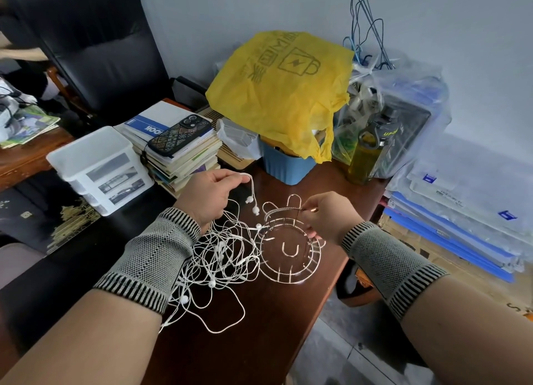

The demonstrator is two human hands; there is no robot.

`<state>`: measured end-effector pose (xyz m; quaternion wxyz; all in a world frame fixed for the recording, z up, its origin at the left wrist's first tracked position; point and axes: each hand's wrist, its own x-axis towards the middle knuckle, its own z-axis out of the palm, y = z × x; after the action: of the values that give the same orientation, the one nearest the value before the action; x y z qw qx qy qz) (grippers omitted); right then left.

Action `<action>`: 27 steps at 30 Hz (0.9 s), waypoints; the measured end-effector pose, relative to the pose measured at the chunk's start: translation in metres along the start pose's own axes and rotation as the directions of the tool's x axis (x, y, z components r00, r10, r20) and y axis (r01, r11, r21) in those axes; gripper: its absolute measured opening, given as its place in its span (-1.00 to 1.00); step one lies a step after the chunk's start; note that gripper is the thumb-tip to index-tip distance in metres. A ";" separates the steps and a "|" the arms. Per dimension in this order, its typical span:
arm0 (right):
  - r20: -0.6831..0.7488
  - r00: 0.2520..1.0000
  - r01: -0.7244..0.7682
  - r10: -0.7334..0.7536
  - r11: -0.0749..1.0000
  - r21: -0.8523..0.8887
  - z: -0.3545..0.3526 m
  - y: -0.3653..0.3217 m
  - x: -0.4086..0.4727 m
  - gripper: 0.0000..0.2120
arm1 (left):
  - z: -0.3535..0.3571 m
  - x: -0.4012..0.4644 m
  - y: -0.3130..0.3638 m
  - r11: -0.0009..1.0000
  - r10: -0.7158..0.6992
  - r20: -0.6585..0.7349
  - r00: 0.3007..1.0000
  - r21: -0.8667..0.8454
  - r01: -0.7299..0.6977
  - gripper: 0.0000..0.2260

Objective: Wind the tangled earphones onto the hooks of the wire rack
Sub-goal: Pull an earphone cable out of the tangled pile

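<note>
At the far left we see a black leather chair point(95, 52) and, below it, a lower wooden top with magazines point(31, 126). Moving right, a white plastic drawer box point(99, 168) stands on the dark surface point(274, 312), beside a stack of books point(178, 153) with a phone point(180, 135) in a patterned case lying on top. Our left hand point(206, 195) is raised above the surface, its fingers pinching one strand of the white tangled earphones point(222, 257); two earbuds dangle just below the pinch, while the rest of the cord lies in a loose heap on the surface beside the left wrist. Just right of the heap, touching it, sits the round wire rack point(290, 250), and our right hand point(328, 215) grips its far edge with curled fingers. Both wrists wear grey knit bands. Behind, against the pale wall, a yellow plastic bag point(285, 93) droops over a blue bin point(284, 165); further right stand an olive bottle point(366, 151), clear bags with wire hangers point(366, 29), and stacked blue folders point(450, 231).
</note>
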<state>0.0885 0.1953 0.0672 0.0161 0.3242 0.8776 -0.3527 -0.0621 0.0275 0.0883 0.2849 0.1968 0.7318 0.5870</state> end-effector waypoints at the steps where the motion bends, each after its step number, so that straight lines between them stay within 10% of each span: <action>1: -0.012 1.000 0.002 -0.002 1.000 -0.018 -0.003 0.002 0.001 -0.87 | 0.000 0.000 -0.001 1.000 -0.004 0.003 1.000 0.007 0.004 -0.84; 27: -0.239 0.969 -0.035 0.065 0.991 0.130 -0.006 0.030 0.013 -0.78 | 0.052 -0.015 0.004 0.986 -0.113 0.468 0.877 0.165 0.039 -0.84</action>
<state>0.0966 0.2222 0.0501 -0.1030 0.3874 0.8406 -0.3642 -0.0167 0.0581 0.0873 0.4630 0.3266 0.6888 0.4523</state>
